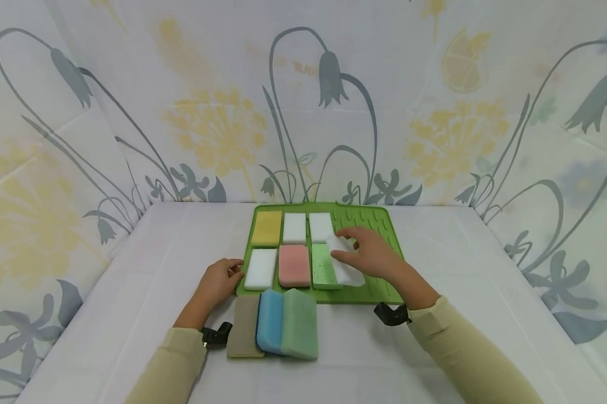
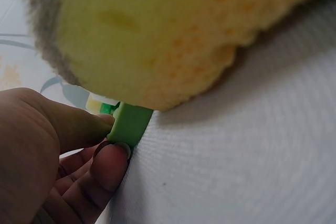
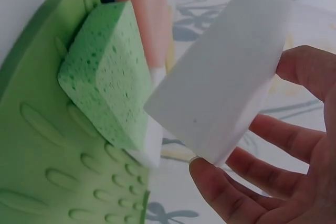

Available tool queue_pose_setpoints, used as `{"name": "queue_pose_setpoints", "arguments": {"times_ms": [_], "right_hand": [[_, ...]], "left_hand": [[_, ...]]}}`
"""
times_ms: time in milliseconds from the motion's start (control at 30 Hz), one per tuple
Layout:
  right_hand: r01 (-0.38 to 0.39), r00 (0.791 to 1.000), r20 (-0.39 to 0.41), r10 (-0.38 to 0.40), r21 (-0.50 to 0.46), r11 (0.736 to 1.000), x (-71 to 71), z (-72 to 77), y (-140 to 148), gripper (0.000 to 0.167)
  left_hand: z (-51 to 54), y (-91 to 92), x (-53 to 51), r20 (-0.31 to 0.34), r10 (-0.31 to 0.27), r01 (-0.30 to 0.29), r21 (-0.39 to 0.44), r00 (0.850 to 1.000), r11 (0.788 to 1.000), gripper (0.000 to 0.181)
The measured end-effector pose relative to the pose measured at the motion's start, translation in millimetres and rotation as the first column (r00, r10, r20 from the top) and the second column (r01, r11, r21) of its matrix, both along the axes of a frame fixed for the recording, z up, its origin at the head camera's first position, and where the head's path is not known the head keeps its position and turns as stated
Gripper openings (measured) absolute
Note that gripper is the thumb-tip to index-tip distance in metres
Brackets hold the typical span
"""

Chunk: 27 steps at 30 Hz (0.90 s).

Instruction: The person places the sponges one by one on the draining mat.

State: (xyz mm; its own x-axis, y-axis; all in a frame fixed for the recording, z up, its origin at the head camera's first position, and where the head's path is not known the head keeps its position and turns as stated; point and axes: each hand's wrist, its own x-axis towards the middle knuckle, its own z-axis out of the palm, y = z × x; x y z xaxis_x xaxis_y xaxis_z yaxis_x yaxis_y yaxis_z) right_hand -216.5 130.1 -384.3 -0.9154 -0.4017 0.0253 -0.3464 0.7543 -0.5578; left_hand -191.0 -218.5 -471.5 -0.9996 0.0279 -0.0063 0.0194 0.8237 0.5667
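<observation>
Right hand [image 1: 368, 255]: grip pinched a white block [image 1: 348, 275] between thumb and fingers, held over the green mat [image 1: 374, 221] near the speckled green sponge [image 1: 323, 270]. Left hand [image 1: 217, 284]: grip pinched the mat's left edge above the bench [image 1: 359, 359].

Mat [image 1: 373, 293]: green, patterned in raised drop-shaped ridges.
Held block [image 3: 218, 77]: plain white. Back blocks [image 1: 294, 228], front block [image 1: 260, 269]: same white.
Flecked sponge [image 3: 113, 77]: bright green, darker green pits.
Pink sponge [image 1: 294, 266]: dark blue along base.
Yellow sponge [image 1: 267, 228]: even yellow.
Taupe sponge [image 1: 244, 321]: yellow-orange body, orange-pitted.
Blue sponge [image 1: 270, 324]: mid blue.
Pale green sponge [image 1: 300, 325]: greyish tint.
Bench [image 1: 460, 247]: white.
Backdrop [image 1: 303, 146]: white, printed with grey drooping flowers, yellow blooms, an orange citrus slice.
Sleeves [image 1: 169, 365]: beige.
Wrist cameras [image 1: 391, 315]: black.
</observation>
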Motion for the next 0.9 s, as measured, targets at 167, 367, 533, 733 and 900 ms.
{"name": "queue_pose_setpoints", "arguments": {"times_ms": [167, 367, 533, 733, 900], "right_hand": [[-0.002, 1.000, -0.026, 0.002, 0.008, 1.000, -12.3, 3.3, 2.3, 0.052], [0.018, 0.999, -0.037, -0.017, 0.011, 1.000, -28.2, 2.8, 4.1, 0.053], [0.027, 0.998, -0.051, -0.025, 0.030, 0.999, -40.0, 0.3, 5.1, 0.057], [0.037, 0.998, -0.052, -0.036, 0.034, 0.999, -53.1, -3.7, 4.2, 0.058], [0.072, 0.997, -0.044, -0.070, 0.053, 0.996, -62.9, -6.5, 3.2, 0.059]], "left_hand": [[-1.5, -0.6, -0.6, 0.010, 0.009, -0.010, 0.011, 1.000, 1.000, 0.038], [-2.9, -1.1, -0.7, 0.001, 0.010, -0.010, 0.015, 1.000, 1.000, 0.038], [-3.4, -0.9, -0.1, 0.000, 0.003, -0.003, 0.014, 1.000, 1.000, 0.038], [-3.2, -0.9, 0.5, -0.009, 0.007, -0.006, 0.011, 1.000, 1.000, 0.037], [-2.4, -1.3, 0.0, -0.013, 0.007, -0.007, 0.011, 1.000, 1.000, 0.037]]}}
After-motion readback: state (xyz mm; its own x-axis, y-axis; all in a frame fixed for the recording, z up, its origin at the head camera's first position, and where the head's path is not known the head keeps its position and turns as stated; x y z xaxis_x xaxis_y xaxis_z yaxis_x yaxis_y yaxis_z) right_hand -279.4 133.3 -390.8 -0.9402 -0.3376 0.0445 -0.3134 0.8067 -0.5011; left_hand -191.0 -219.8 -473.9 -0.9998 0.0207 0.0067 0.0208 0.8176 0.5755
